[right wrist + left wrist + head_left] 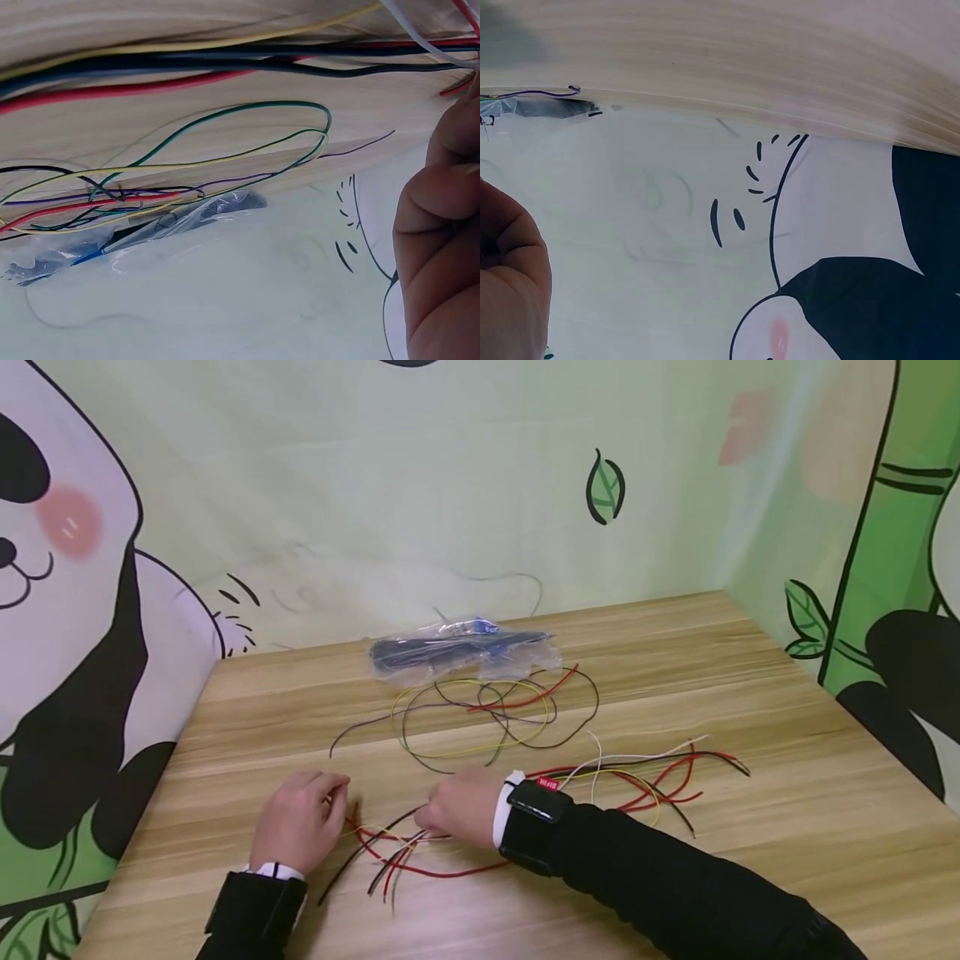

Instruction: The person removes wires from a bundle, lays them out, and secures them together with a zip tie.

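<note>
My right hand (465, 806) grips a bundle of loose wires near its middle, fingers curled round it. Black, red and white wire ends (390, 868) stick out to the left of that hand, and a red wire (457, 874) bows out below it. On the other side, red, black, white and yellow wires (652, 777) fan out past the wrist. My left hand (300, 822) is beside the left wire ends, fingers bent toward the thumb; I cannot tell whether it pinches a wire. Only part of the left hand (510, 277) shows in the left wrist view, its fingertips cut off.
Behind the hands lie loosely coiled yellow, green, purple and black wires (450, 753), with a short red wire (536, 697) across them. A clear plastic bag (465, 652) with dark and blue contents lies at the back of the wooden table (247, 710). Panda-printed cloth (375, 510) surrounds it.
</note>
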{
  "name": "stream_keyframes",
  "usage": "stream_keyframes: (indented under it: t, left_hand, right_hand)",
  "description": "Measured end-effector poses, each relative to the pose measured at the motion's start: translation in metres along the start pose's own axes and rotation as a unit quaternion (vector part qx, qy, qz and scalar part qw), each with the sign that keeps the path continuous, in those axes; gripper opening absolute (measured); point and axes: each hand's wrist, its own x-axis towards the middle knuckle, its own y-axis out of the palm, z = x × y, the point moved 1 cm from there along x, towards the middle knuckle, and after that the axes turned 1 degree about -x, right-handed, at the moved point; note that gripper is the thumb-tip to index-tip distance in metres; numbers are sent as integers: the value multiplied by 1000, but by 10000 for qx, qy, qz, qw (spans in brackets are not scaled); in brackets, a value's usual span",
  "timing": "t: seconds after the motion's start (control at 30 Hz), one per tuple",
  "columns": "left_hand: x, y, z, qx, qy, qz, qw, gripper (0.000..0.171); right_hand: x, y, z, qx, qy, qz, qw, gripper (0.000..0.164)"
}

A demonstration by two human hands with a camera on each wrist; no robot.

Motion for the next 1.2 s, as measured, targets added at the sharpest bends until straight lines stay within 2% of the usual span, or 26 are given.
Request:
stream_keyframes:
  t: [0.23, 0.47, 0.6, 0.7, 0.8, 0.9, 1.0, 1.1, 1.2]
  left_hand:
    - [0, 0, 0, 27, -28, 26, 10000, 7]
    - [0, 1, -1, 16, 10, 20, 10000, 7]
    - [0, 3, -5, -67, 186, 53, 9998, 7]
    - [0, 4, -11, -269, 593, 186, 9977, 9]
    - [-1, 6, -20, -526, 1091, 413, 9918, 10]
    - [-2, 8, -30, -740, 1426, 750, 9842, 9]
    - [-3, 10, -36, -939, 1482, 1278, 9762, 8]
    - [-5, 12, -39, -1095, 1379, 1758, 9685, 9]
    - [-6, 14, -39, -1160, 1299, 2010, 9640, 8]
  right_hand:
    - [1, 1, 4, -64, 10, 107, 9999, 8]
    - [1, 6, 7, -100, 31, -141, 9998, 11]
    - [-2, 8, 1, 507, 49, -170, 9986, 14]
    - [-11, 6, -16, 1171, 207, -184, 9927, 11]
    - [-29, 5, -42, 1463, 619, -260, 9870, 5]
    - [-50, 7, -70, 1309, 1171, -169, 9843, 10]
    - [-65, 15, -90, 1052, 1508, -26, 9829, 16]
    - [-73, 23, -103, 873, 1608, 118, 9830, 19]
    - [-79, 29, -110, 750, 1710, 200, 9822, 22]
